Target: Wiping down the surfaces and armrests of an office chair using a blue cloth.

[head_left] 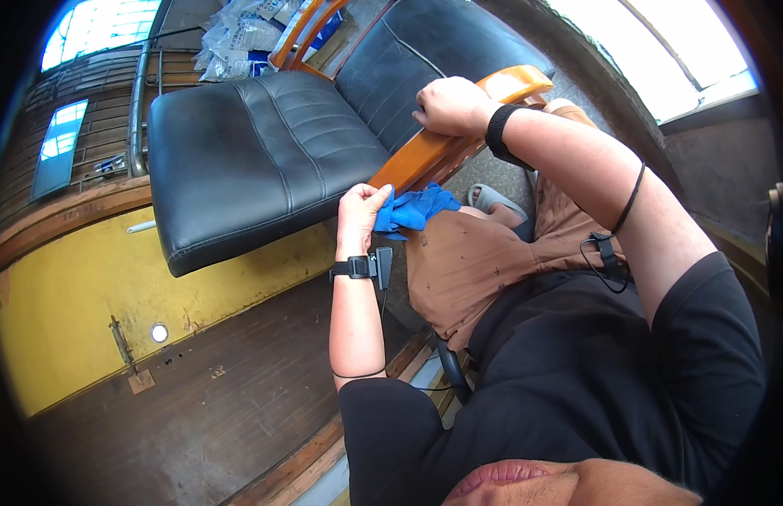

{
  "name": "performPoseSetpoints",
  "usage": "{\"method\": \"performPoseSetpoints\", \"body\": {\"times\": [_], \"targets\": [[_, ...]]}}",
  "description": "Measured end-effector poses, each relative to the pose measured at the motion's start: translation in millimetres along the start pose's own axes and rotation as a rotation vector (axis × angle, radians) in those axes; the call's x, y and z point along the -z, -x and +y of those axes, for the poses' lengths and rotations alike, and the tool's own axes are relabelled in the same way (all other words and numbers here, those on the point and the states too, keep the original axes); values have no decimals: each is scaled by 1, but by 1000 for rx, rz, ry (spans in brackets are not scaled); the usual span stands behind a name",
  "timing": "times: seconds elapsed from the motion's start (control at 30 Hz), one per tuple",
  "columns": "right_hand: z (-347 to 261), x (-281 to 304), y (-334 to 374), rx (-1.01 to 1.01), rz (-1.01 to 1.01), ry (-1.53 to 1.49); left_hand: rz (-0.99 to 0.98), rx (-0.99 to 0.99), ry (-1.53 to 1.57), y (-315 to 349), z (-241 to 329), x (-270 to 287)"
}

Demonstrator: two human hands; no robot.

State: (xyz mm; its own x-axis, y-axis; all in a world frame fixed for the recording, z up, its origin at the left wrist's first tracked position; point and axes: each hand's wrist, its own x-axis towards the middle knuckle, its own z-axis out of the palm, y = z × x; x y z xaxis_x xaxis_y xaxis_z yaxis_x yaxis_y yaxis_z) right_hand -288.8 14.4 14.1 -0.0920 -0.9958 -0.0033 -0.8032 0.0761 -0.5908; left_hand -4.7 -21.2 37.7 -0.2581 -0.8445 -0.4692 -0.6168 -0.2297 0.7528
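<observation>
A black leather office chair [257, 143] with orange wooden armrests fills the upper middle of the head view. My left hand [359, 215] is shut on a crumpled blue cloth [412, 209], pressed against the lower end of the near wooden armrest [434, 148]. My right hand [450, 105] grips the same armrest higher up, near its rounded end. Both wrists carry black bands. My brown-trousered knee is just below the cloth.
A dark wooden floor [206, 405] and a yellow painted strip [80, 295] lie to the left. White plastic bags [240, 38] are piled behind the chair. A metal rail [139, 101] runs at the upper left. A sandalled foot [493, 198] rests under the armrest.
</observation>
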Motion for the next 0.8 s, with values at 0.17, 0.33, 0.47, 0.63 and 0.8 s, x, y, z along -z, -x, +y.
{"method": "performPoseSetpoints", "body": {"times": [0.17, 0.33, 0.47, 0.63, 0.8], "targets": [[-3, 2, -1, -5, -19, 6, 50, -39, -137, 0, 0, -3], [-3, 5, 1, -27, -39, -5, -25, -34, -117, -5, -5, 3], [-6, 4, 0, -20, -24, 4, -52, -27, -14, -5, -13, 12], [-4, 4, 1, -24, -19, -10, 39, -58, -92, 2, -7, -1], [0, 3, 0, -14, -15, -13, 143, -128, -310, 15, 11, -15]]}}
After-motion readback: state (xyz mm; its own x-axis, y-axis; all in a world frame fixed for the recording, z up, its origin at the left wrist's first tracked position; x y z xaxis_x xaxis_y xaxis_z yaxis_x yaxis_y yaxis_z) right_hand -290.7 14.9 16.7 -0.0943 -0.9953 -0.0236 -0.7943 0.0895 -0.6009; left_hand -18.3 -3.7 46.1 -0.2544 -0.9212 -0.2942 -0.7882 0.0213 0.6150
